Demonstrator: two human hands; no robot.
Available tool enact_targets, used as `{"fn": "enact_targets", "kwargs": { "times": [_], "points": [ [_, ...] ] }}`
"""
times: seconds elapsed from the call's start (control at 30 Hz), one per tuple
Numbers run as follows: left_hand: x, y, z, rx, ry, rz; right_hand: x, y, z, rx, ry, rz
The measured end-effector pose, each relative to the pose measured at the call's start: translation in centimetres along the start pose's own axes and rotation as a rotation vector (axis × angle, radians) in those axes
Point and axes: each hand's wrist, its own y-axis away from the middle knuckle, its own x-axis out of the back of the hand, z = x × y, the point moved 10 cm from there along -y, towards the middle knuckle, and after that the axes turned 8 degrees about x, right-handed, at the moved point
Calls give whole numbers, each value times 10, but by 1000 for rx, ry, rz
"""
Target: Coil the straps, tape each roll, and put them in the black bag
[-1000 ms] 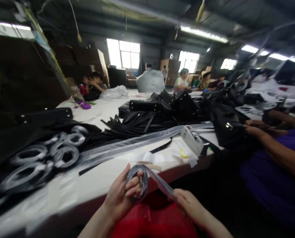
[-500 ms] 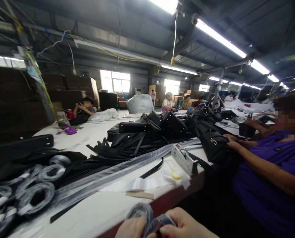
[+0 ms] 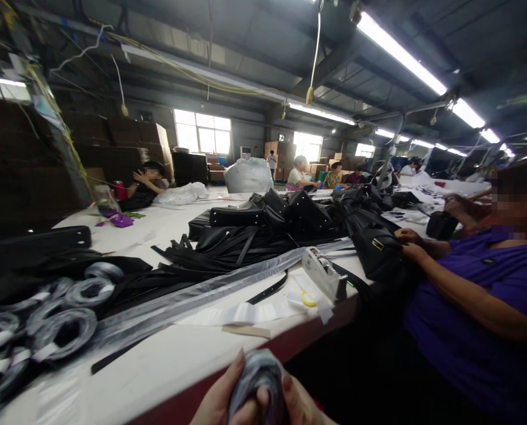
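Note:
At the bottom of the view, just off the table's front edge, a coiled strap in clear plastic [image 3: 257,372] is gripped between both of my hands. My left hand [image 3: 221,392] wraps its left side, thumb pointing up. On the coil's right side my right hand [image 3: 301,401] is closed, with some fingers inside the loop. Similar plastic-wrapped coils [image 3: 64,333], several with white bands, lie at the left of the white table [image 3: 170,366]. A long plastic-covered strip [image 3: 192,301] runs diagonally across the table.
A tape dispenser [image 3: 323,274] stands near the table edge, beside a yellow ring [image 3: 308,298]. Black bags [image 3: 237,215] and loose black straps [image 3: 219,254] are heaped mid-table. At right, a co-worker in a purple shirt [image 3: 471,289] handles a black bag [image 3: 374,248].
My hands have turned the coil upright and closed in around it from both sides. Earlier it lay flatter, with a strap section between the hands. The view has shifted slightly.

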Motion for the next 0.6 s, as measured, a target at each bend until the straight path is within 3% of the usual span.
{"fn": "enact_targets", "kwargs": {
  "times": [0.07, 0.17, 0.3, 0.37, 0.5, 0.6],
  "points": [
    [-5, -8, -2, -11, 209, -12, -8, -2, -1, 19, -62, 65],
    [0, -15, 0, -56, 307, 57, 6, 4, -1, -14, -16, 189],
    [39, -5, 16, -241, -24, 396, 34, 13, 5, -101, 232, 96],
    [45, 4, 27, -336, -238, 495, 41, 16, 11, -147, 338, 0],
    [9, 4, 30, -400, -662, 322, 31, 22, 22, -236, 403, -183],
    [2, 10, 29, -436, -709, 383, 22, 23, 22, -238, 432, -174]
  ]
}}
